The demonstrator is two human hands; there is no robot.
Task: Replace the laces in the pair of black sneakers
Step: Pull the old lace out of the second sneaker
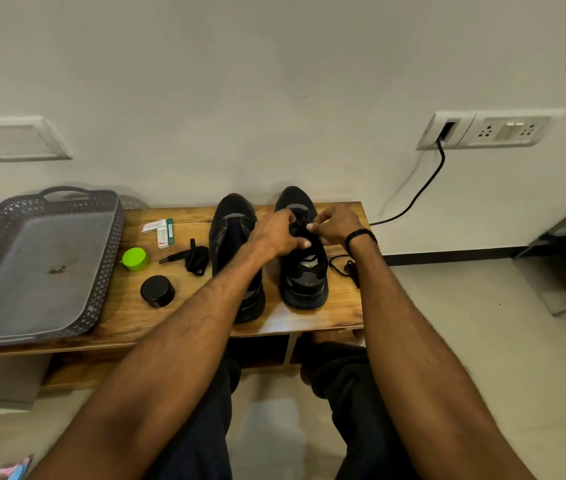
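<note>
L hand & R hand both pinch the black lace on the sneaker at 3 o'clock of the pair, fingers curled tight, on the table.

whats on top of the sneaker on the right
On the right sneaker sit the left hand and right hand, fingers pinching its black lace. The eyelets beneath them are covered, so how far the lacing has got cannot be seen.
</note>
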